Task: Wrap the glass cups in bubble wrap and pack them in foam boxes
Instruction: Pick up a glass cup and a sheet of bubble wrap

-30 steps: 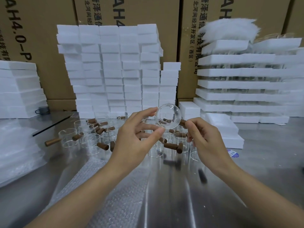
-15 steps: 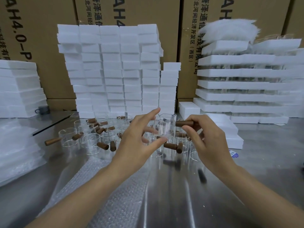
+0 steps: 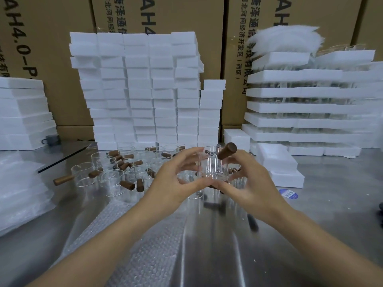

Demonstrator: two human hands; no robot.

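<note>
— Where is the glass cup [image 3: 211, 164]?

— Held up off the surface [image 3: 315, 220], in front of the tall stack of foam boxes [image 3: 141, 90], near its right end. The cup is upright, with a clear ribbed wall, and its brown wooden handle [image 3: 227, 151] juts up and to the right.

— And the hands?

— Both hold it. The left hand [image 3: 174, 181] curls round the cup's left side, with the fingers reaching toward the rim and the thumb low by the base. The right hand [image 3: 250, 183] wraps the right side below the handle, and its thumb lies close to the left thumb.

— What else is by that stack?

— At its foot, toward the left, a crowd of other cups [image 3: 112, 179] with the same brown handles. Nearer the person than the stack, a sheet of bubble wrap [image 3: 128, 235] lies flat on the surface, under the left forearm. Behind the stack stand cardboard cartons [image 3: 165, 15].
</note>
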